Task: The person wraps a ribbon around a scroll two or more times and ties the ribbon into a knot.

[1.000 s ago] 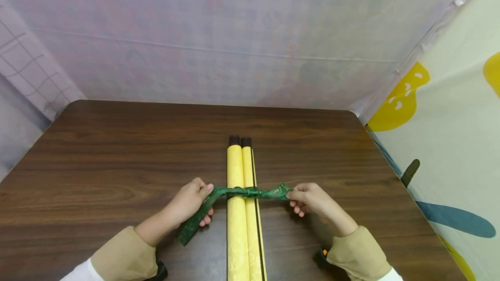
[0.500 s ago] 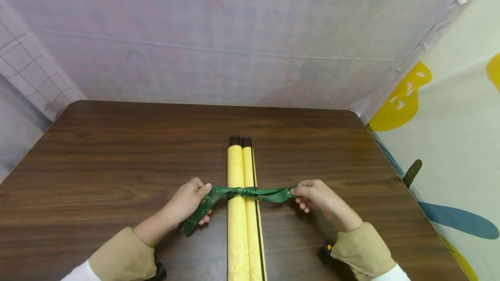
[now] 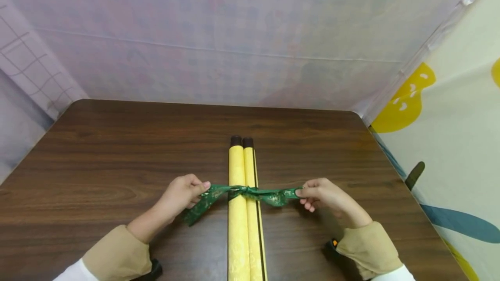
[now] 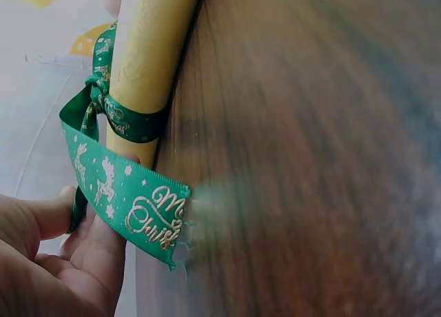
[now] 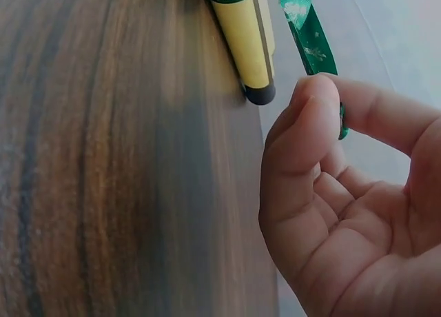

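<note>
Two yellow scroll rolls [image 3: 238, 237] with dark brown end knobs [image 3: 236, 141] lie side by side, pointing away from me. A green ribbon [image 3: 275, 198] with gold print goes round both and is knotted on top. My left hand [image 3: 180, 195], left of the rolls, pinches the ribbon between thumb and fingers. From that pinch a printed tail [image 4: 131, 200] drapes over the fingers in the left wrist view. On the other side my right hand [image 3: 327, 195] pinches the ribbon's right part between thumb and forefinger. Both lengths stretch sideways from the knot, the right one with a drooping fold.
The rolls lie on a brown wood-grain table [image 3: 136, 142] with rounded far corners. A pale checked cloth [image 3: 234, 34] hangs behind it. At the right side hangs a white cloth [image 3: 461, 151] with yellow and blue shapes.
My right hand has drawn the ribbon farther right and slightly up. My left hand has shifted a little left and up. The knot looks more gathered, and the left tail hangs shorter.
</note>
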{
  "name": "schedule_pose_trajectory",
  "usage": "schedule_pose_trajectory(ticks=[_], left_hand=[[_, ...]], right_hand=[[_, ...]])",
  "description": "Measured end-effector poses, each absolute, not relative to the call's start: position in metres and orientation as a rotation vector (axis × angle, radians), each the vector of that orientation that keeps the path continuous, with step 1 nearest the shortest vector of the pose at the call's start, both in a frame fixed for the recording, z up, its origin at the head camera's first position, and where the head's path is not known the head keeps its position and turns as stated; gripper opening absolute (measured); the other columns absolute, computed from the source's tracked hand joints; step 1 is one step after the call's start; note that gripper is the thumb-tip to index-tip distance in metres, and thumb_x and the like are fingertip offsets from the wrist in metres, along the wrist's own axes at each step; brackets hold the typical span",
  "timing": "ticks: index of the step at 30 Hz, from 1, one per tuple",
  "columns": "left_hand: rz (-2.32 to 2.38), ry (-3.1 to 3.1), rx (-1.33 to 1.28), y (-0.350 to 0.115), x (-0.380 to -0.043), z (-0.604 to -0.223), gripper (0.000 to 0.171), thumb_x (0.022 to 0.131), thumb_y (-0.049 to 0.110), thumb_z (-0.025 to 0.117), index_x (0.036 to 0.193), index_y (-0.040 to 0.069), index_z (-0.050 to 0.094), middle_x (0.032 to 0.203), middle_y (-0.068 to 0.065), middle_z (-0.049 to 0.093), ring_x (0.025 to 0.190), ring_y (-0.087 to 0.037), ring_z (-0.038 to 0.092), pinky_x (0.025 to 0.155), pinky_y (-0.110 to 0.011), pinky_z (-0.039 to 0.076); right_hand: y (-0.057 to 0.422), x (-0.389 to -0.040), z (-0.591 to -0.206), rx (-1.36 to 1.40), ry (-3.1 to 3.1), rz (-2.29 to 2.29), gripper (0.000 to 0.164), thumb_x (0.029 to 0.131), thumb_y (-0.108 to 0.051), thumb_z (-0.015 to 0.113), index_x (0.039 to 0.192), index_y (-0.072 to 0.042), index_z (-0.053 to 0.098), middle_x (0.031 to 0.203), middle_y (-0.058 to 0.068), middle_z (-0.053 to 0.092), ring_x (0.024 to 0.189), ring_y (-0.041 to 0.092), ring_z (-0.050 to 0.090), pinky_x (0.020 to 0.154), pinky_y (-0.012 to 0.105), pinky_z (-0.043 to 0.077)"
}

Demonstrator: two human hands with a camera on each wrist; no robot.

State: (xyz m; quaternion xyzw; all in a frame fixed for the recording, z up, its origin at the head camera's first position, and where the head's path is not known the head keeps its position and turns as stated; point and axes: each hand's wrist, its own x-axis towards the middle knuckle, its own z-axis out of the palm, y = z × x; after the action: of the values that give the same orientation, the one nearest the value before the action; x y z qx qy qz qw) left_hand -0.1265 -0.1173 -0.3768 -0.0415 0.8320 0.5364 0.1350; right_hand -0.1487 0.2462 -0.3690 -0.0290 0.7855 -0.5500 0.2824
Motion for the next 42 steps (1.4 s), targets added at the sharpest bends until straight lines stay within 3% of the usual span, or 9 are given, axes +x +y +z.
schedule_pose_trajectory(ticks=[11, 42], left_hand=[[1.57, 2.342, -0.144, -0.121, -0.128, -0.38, 0.025, 0.1, 0.018, 0.062, 0.092, -0.005, 0.061, 0.08, -0.007, 0.063, 0.068, -0.014, 0.06, 0.059, -0.027, 0.053], [1.533, 2.384, -0.086, -0.131, -0.123, -0.381, 0.025, 0.102, 0.018, 0.058, 0.093, -0.004, 0.057, 0.086, -0.013, 0.07, 0.074, -0.016, 0.063, 0.064, -0.03, 0.055]], right_hand=[[0.251, -0.151, -0.372, -0.096, 2.084, -1.472, 0.018, 0.093, -0.013, 0.063, 0.076, -0.009, 0.058, 0.069, -0.004, 0.061, 0.058, 0.004, 0.057, 0.056, 0.018, 0.05], [0.254, -0.152, -0.382, -0.047, 2.088, -1.486, 0.017, 0.093, -0.011, 0.062, 0.076, -0.009, 0.059, 0.067, -0.005, 0.058, 0.058, 0.003, 0.055, 0.057, 0.018, 0.048]])
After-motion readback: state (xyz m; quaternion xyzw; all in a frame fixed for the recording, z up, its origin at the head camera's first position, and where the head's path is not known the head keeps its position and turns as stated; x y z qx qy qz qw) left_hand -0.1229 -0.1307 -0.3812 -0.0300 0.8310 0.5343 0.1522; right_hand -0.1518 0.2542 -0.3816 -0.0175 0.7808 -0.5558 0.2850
